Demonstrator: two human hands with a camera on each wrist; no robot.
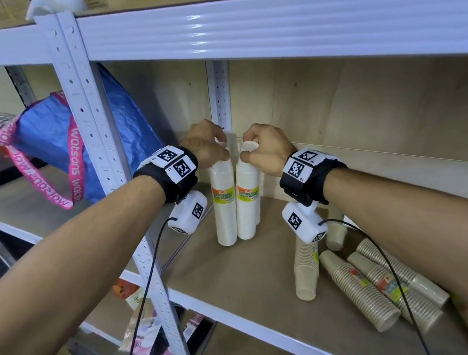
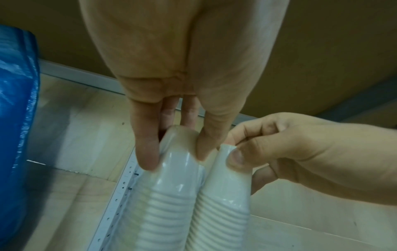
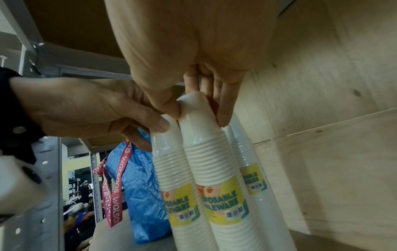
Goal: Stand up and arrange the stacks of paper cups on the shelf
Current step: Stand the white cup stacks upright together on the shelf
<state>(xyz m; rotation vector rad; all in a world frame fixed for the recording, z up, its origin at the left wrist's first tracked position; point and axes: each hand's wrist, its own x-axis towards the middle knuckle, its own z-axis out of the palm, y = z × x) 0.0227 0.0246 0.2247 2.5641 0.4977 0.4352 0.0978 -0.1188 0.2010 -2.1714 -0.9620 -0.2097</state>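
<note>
White cup stacks (image 1: 235,199), each hand pinching one; right wrist view reveals third stack (image 3: 247,152).

Third white stack (image 3: 255,178) mostly behind the front two; brown stacks (image 1: 371,287) perhaps under the right forearm.

1. A wooden shelf (image 1: 245,284) on a white metal rack.
2. Wrapped white cup stacks (image 1: 226,210) stand upright at its back left corner, touching.
3. Brown cup stacks (image 1: 362,289) lie toppled at right.
4. A blue bag (image 1: 129,123) leans at left.

Right hand (image 3: 182,56) pinches the top of one white cup stack (image 3: 214,169); left hand (image 3: 86,108) pinches the neighbouring stack (image 3: 171,169), blue bag (image 3: 141,195) behind
</note>
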